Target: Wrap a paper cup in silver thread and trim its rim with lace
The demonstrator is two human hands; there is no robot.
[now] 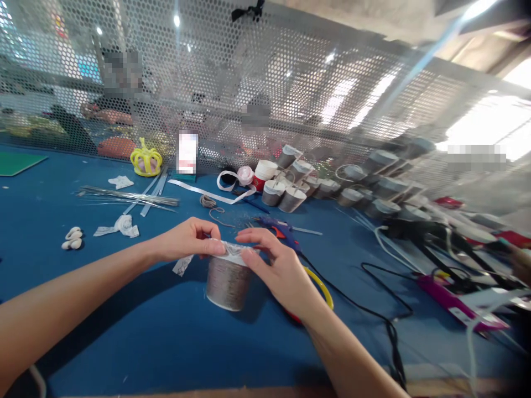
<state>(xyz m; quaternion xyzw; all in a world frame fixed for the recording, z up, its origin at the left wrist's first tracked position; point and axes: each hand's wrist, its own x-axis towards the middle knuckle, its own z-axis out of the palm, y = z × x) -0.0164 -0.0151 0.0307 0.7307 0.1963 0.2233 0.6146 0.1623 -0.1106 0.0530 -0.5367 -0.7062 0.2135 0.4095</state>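
Note:
A small grey-brown cup (229, 284) wrapped in fibre, with a white lace rim, is between my hands above the blue table. My left hand (197, 239) pinches the lace at the rim's left side. My right hand (274, 260) has its thumb pressed on the rim's right side, with the fingers curled over the far edge. A loose lace end (183, 265) hangs out left of the cup. Behind my right hand lies a blue glue gun (280, 226). Yellow-handled scissors (321, 287) are partly hidden by that hand.
Several similar cups (292, 199) stand along the mesh partition (290, 83). Wires (128, 197), lace pieces (124, 225) and a twine coil (207, 201) lie to the left. Black cables and a purple power strip (452, 304) are at right. A person's hand is at the right edge.

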